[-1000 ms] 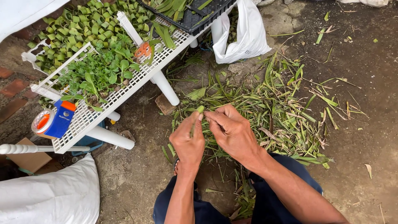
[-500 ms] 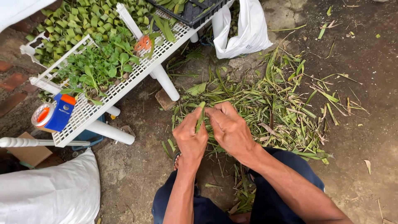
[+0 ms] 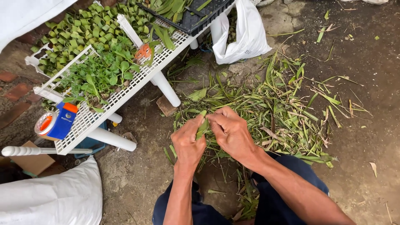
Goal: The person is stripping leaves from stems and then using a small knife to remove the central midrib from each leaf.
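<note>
A: Leaf strip [image 3: 202, 126], green and narrow, is pinched between both hands just above the person's knees. The left hand [image 3: 188, 143] grips its lower part with thumb and fingers closed on it; the right hand [image 3: 230, 132] has its fingertips clenched on the upper end.

B: How much looks done?

A: I'd judge a good deal. Left of the strip, the white slatted table [image 3: 89, 121] carries a big heap of rolled leaf rings [image 3: 79, 31]. Right of the strip, a wide litter of leaf scraps [image 3: 287, 108] covers the ground, so plenty has been trimmed.

B: Room to move?

A: Bare dirt well right of the strip. To its left, the table's leg [image 3: 166, 88] and a tape dispenser [image 3: 56, 124] at the edge stand near.
</note>
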